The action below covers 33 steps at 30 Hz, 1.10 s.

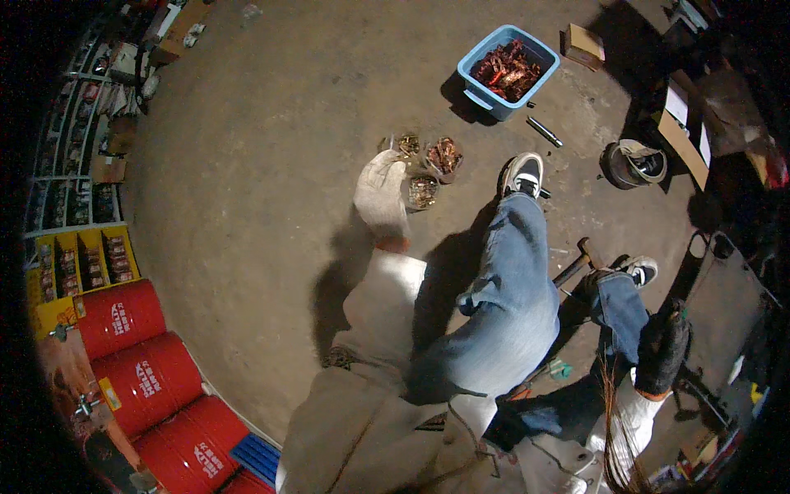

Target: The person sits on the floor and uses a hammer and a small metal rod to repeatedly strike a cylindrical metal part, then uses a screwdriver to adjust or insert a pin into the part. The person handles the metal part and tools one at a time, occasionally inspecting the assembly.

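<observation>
My gloved left hand [381,196] reaches, fingers together and holding nothing, toward three small bags of copper scrap [428,169] on the concrete floor [271,165]. My dark-gloved right hand [663,350] grips thin wire strands [613,428]. I judge a low, steady reach best, pinching one bag's neck.

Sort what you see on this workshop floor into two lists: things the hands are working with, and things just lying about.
In use:
left hand, gloved, reaching to small bags of copper scrap
right hand, dark glove, beside wire strands

Lying about:
blue tub
hammer
red drums
metal rod
cardboard box
</observation>
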Tool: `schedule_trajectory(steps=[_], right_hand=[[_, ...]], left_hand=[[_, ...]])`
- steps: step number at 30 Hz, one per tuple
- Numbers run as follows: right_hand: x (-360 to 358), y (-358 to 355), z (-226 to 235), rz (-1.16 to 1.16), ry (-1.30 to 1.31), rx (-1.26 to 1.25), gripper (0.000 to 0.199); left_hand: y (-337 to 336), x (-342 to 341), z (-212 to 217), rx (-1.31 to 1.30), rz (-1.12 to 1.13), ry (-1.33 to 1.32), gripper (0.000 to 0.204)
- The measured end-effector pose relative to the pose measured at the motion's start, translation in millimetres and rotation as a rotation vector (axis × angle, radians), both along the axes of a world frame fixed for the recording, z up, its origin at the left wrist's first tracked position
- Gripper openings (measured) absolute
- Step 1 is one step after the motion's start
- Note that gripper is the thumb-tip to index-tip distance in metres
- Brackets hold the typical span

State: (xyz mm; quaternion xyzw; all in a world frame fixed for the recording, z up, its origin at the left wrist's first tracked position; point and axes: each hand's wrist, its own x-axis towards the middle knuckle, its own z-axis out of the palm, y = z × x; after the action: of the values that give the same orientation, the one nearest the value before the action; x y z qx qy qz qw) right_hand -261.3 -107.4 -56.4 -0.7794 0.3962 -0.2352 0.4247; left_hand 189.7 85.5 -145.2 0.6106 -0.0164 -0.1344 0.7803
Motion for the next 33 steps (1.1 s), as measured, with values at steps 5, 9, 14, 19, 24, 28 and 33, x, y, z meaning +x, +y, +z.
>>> schedule_trajectory(steps=[5,9,14,19,24,28,33], right_hand=[[15.3,4.9,14.3,-0.153,-0.184,0.361,0.010],[36.9,14.4,27.9,-0.222,-0.299,0.512,0.014],[47.5,17.8,32.1,-0.295,-0.271,0.503,0.021],[42.2,14.4,21.9,-0.094,-0.057,0.111,0.017],[52.5,11.2,22.7,0.218,0.228,-0.710,0.033],[69.3,15.1,32.4,0.207,0.303,-0.668,0.038],[79.9,13.8,19.7,-0.386,-0.523,0.786,0.038]], left_hand=[[3.3,29.9,-42.9,0.093,0.032,0.012,0.027],[-3.4,72.3,-92.1,0.175,0.004,0.044,0.028],[-5.1,96.0,-130.6,0.315,-0.042,0.209,0.034],[14.5,79.0,-130.7,0.098,-0.062,0.256,0.035],[30.1,39.9,-92.5,-0.016,-0.176,0.272,0.035],[18.9,3.1,-23.8,-0.016,-0.372,0.194,0.035],[0.8,-28.3,77.3,0.101,-0.522,-0.131,0.035]])
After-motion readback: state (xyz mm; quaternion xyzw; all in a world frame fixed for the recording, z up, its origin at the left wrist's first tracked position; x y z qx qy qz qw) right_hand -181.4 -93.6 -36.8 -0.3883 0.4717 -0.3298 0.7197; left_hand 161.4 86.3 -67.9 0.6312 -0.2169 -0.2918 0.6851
